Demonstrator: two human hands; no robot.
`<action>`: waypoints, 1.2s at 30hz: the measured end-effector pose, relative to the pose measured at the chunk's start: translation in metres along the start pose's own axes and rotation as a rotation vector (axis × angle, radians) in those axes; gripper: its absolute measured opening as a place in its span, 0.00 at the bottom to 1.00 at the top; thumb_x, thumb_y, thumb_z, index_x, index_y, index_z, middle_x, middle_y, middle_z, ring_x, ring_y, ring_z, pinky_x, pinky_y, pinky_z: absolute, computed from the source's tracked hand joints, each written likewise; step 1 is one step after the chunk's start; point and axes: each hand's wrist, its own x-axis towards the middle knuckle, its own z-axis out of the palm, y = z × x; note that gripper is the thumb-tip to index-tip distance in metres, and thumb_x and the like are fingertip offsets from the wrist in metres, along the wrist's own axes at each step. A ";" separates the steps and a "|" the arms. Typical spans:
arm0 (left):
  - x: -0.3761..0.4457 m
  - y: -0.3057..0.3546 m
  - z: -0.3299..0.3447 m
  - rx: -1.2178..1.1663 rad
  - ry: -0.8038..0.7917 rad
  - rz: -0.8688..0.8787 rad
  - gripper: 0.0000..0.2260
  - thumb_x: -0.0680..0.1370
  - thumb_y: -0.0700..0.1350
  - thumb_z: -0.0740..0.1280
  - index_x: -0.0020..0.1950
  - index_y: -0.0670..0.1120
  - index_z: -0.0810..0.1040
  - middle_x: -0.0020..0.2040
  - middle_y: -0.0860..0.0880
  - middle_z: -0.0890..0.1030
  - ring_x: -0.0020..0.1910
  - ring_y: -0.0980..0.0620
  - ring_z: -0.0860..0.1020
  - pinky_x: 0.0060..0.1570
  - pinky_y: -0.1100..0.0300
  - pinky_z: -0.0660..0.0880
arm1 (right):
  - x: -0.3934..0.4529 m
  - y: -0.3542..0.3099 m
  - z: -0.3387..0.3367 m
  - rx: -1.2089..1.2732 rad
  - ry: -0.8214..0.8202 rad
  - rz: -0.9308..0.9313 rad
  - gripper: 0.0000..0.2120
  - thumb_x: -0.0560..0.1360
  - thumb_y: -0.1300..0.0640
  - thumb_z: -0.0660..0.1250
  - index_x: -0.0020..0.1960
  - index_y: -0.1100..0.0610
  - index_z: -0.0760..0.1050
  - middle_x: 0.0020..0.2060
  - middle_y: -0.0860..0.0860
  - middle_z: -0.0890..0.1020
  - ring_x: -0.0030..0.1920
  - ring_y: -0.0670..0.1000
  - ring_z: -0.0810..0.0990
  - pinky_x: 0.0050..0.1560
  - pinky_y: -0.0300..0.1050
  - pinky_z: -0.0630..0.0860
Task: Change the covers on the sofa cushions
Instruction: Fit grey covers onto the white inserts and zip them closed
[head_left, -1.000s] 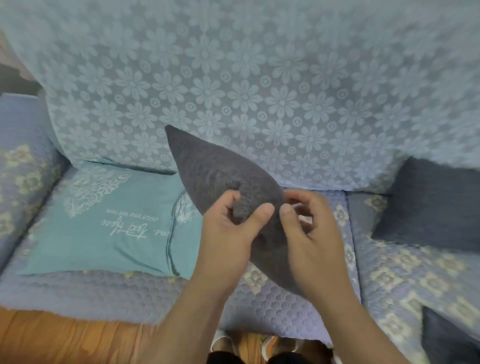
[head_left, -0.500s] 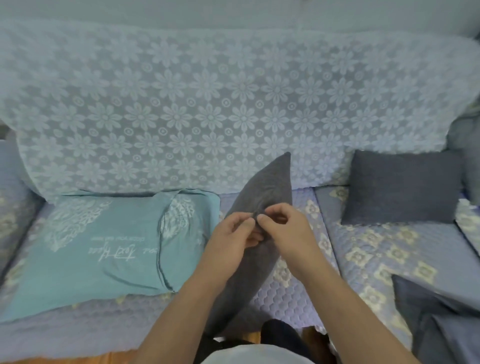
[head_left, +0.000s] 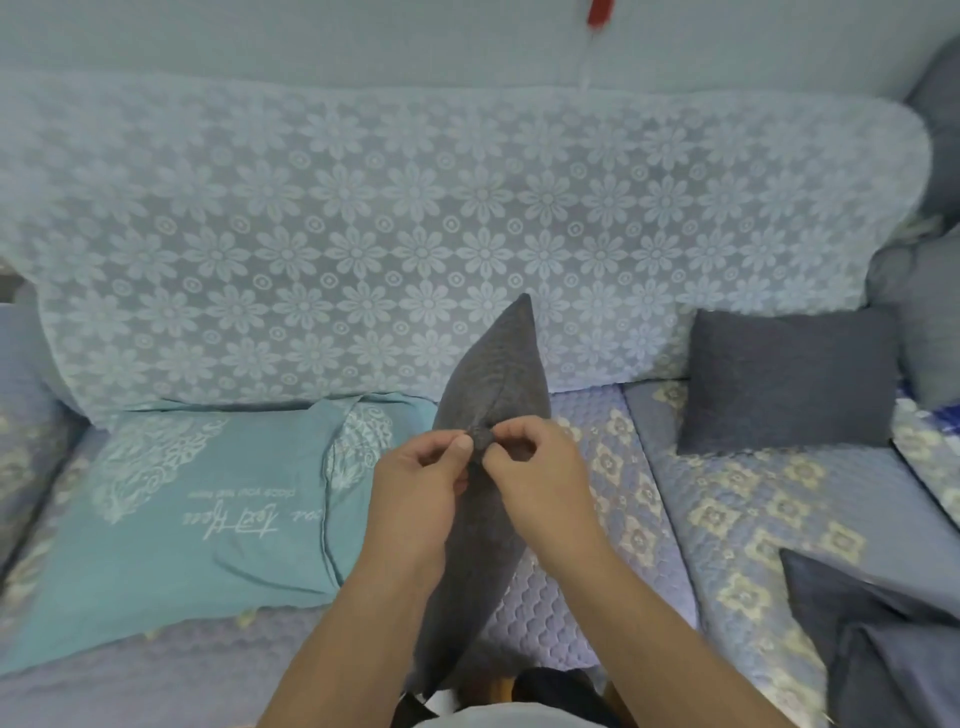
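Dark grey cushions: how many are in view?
2 for sure: one held on edge by the left hand and right hand, one against the sofa back at right. Grey fabric bottom right may be another.

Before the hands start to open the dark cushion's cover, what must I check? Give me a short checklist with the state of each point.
1. Left hand pinches the seam of the grey cushion: ok.
2. Right hand pinches the same spot on the seam: ok.
3. Cushion stands on edge, seam facing the person: ok.
4. Zipper pull found between the fingers: cannot tell, the fabric bunches there.
5. Teal cover lies flat on the sofa seat, beside the cushion: ok.
6. Second grey cushion leans against the backrest, apart from the hands: ok.
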 end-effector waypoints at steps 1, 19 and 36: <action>0.000 0.002 -0.004 -0.128 -0.062 -0.106 0.07 0.80 0.36 0.68 0.45 0.44 0.84 0.36 0.47 0.80 0.35 0.55 0.76 0.42 0.60 0.74 | 0.001 0.001 0.000 0.008 -0.028 -0.007 0.07 0.75 0.58 0.70 0.46 0.45 0.79 0.49 0.44 0.79 0.49 0.40 0.78 0.52 0.36 0.75; 0.000 -0.003 -0.067 0.686 0.073 0.679 0.04 0.80 0.42 0.70 0.53 0.48 0.82 0.47 0.57 0.82 0.47 0.58 0.81 0.50 0.55 0.80 | 0.007 -0.003 0.044 0.710 -0.382 0.348 0.08 0.78 0.66 0.66 0.54 0.68 0.80 0.49 0.63 0.84 0.52 0.57 0.81 0.59 0.49 0.76; 0.014 0.079 -0.175 0.174 -0.177 0.065 0.08 0.80 0.38 0.66 0.42 0.43 0.71 0.60 0.48 0.84 0.61 0.52 0.80 0.63 0.51 0.73 | 0.037 0.041 0.085 -0.279 -0.424 0.081 0.31 0.79 0.55 0.66 0.78 0.49 0.57 0.72 0.52 0.59 0.68 0.55 0.70 0.64 0.48 0.73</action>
